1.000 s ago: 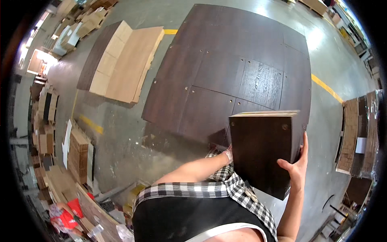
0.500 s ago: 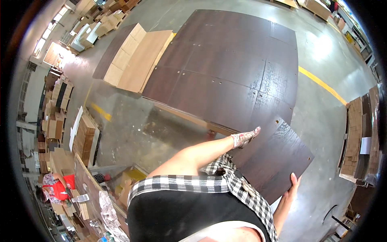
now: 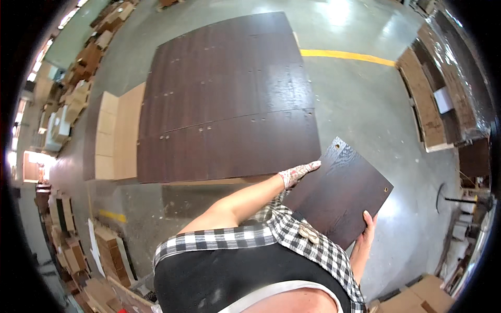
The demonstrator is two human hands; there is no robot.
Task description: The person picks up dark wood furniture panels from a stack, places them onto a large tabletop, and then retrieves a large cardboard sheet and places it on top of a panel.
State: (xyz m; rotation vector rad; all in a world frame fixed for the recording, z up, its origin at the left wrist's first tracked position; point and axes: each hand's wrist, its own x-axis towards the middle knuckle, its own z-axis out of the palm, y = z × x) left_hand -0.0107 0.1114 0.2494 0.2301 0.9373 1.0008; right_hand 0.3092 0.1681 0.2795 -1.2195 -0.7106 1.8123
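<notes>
A dark brown wood panel with a small hole near each of its two far corners is held tilted in front of my body. My left hand, in a patterned glove, lies along the panel's left edge, its fingers pressed together and pointing right. My bare right hand grips the panel's right edge, with fingertips showing on its upper face. Just ahead stands a wide stack topped with dark brown panels, dotted with small holes along their seams. The held panel's far left part comes close to the stack's near right corner.
Pale wood boards adjoin the stack's left side. A wrapped pile of boards stands at the far right, with cartons at lower right. Another board stack is at lower left. A yellow line crosses the grey floor.
My view has turned to the right, so the big stack now sits further left and squarer to me. The panel stays in both hands, now apart from the stack's top.
</notes>
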